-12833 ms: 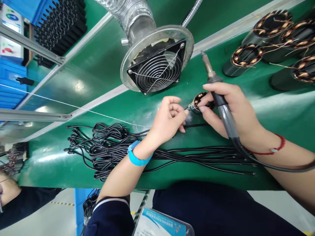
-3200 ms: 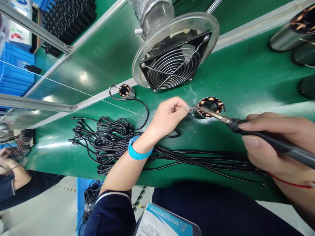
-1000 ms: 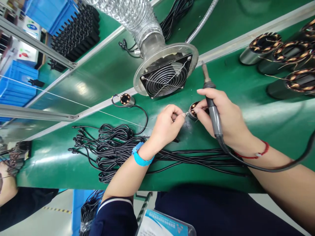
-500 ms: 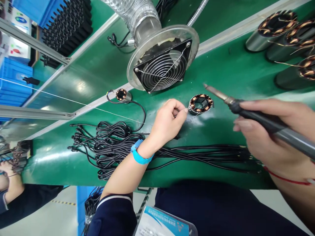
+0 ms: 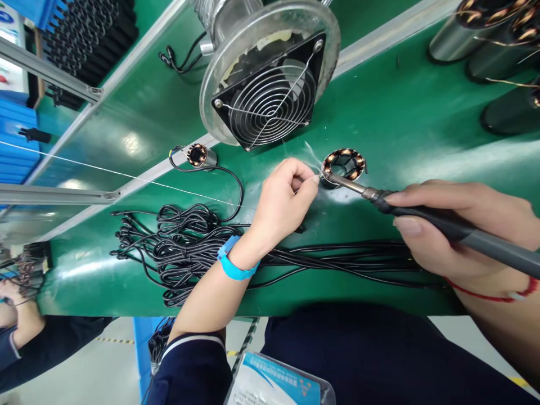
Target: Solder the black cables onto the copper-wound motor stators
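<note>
My right hand (image 5: 459,230) grips a soldering iron (image 5: 405,209) by its dark handle, and the iron's tip rests at the left rim of a motor stator (image 5: 358,163) with copper windings. A wisp of smoke rises there. My left hand (image 5: 287,197) is closed in a pinch at the stator's left side, holding thin silvery solder wire (image 5: 321,176); its fingers hide part of it. A pale strand (image 5: 169,185) runs from the upper left toward this hand. The stator stands upright on the green bench (image 5: 379,135).
A round fume extractor (image 5: 270,112) with a fan grille hangs behind the stator. Bundled black cables (image 5: 181,253) lie in front of my left forearm. A smaller wired stator (image 5: 202,156) stands left; several large stators (image 5: 451,39) stand back right. Another person's arm (image 5: 25,320) is at far left.
My right hand has brought the soldering iron left and down onto the stator's rim, and smoke has appeared. My left hand stays pinched beside the stator. The view has shifted slightly.
</note>
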`<state>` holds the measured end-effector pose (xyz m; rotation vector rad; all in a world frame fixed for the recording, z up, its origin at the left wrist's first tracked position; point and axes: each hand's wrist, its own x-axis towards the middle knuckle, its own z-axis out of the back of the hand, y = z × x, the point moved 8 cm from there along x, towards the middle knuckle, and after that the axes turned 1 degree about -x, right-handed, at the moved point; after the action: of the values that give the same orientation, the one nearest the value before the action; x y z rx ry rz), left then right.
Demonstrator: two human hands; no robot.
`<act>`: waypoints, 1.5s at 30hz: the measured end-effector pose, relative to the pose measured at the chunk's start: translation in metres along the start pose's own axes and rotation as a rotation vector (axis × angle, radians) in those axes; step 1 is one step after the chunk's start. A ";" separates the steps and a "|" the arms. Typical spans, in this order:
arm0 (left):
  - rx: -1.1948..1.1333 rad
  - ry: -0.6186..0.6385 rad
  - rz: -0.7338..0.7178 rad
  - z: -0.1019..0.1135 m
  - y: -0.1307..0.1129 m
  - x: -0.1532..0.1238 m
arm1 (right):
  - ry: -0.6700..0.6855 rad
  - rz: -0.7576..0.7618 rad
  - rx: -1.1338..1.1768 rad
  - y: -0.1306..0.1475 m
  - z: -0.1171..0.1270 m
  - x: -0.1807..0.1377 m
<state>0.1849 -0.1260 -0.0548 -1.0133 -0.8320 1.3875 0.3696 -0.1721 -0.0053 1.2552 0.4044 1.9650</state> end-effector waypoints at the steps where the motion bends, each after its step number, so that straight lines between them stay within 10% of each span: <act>1: 0.002 0.003 -0.001 0.000 0.000 0.000 | 0.003 -0.001 -0.001 0.000 0.000 -0.001; 24: 0.023 -0.002 -0.008 -0.001 -0.003 0.001 | 0.249 -0.225 -0.084 -0.005 -0.024 0.032; 45: 0.010 0.001 -0.140 0.003 -0.012 -0.002 | 0.143 -0.244 -0.091 -0.023 -0.053 0.018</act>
<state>0.1864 -0.1268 -0.0424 -0.9300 -0.8780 1.2709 0.3288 -0.1370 -0.0325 0.9626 0.5084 1.8471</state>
